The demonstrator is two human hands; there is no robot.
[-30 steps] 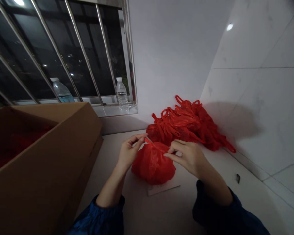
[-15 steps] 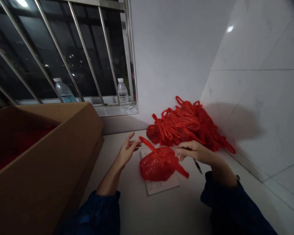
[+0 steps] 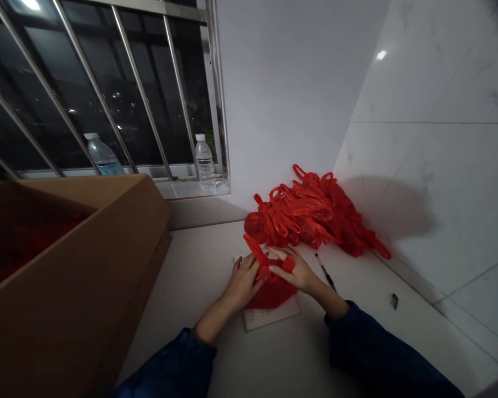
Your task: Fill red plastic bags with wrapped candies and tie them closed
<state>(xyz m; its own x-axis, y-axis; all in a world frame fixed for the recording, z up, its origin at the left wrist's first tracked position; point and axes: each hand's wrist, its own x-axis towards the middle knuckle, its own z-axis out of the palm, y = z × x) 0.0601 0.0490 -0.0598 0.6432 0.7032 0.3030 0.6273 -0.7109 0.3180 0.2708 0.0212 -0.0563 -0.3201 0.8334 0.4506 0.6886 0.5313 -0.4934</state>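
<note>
Head view shows a rounded red bag (image 3: 270,297) on a pale pad (image 3: 271,317) on the tabletop (image 3: 191,276), between both hands. The left hand (image 3: 244,280) rests against its side; the right hand's (image 3: 299,271) thumb and forefinger stand apart around red plastic. I cannot tell whether either grip pinches it. Hard tugging could tear the thin film; its slickness could let a handle slip. A sideways push might slide the pad. Behind lies a glossy, crumpled pile of looped bags (image 3: 315,210).
</note>
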